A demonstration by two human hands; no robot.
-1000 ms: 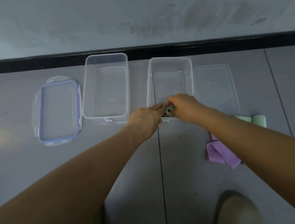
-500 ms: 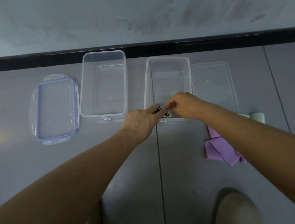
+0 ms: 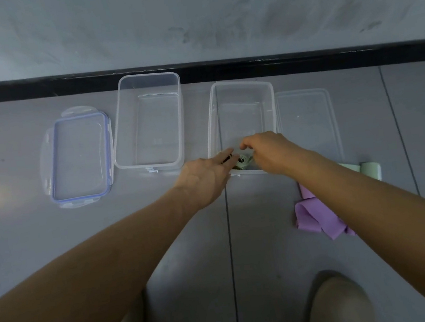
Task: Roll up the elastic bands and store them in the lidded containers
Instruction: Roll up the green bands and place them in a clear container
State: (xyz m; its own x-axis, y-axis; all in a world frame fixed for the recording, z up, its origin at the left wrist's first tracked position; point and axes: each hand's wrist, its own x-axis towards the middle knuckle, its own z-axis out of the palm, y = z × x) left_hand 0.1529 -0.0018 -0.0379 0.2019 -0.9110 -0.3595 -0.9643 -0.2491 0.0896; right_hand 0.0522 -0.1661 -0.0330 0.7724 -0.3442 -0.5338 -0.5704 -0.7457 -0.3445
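Observation:
A rolled pale green band (image 3: pixel 243 160) lies inside the right clear container (image 3: pixel 239 85), against its near wall. My left hand (image 3: pixel 205 177) reaches over the container's near left corner, fingers stretched flat beside the roll. My right hand (image 3: pixel 272 153) hovers over the roll's right side with the index finger lifted off it; its thumb is hidden. The left clear container (image 3: pixel 148 80) stands empty. A loose purple band (image 3: pixel 317 217) and a pale green band (image 3: pixel 367 170) lie on the floor under my right forearm.
A blue-rimmed lid (image 3: pixel 80 158) lies left of the left container. A clear lid (image 3: pixel 308 122) lies right of the right container. A black skirting strip (image 3: pixel 327 61) and the wall run behind them. My knees (image 3: pixel 339 306) show at the bottom.
Both hands held the green roll pinched together at the container's near edge. Now the roll rests inside, the hands have drawn apart and the fingers have lifted off it.

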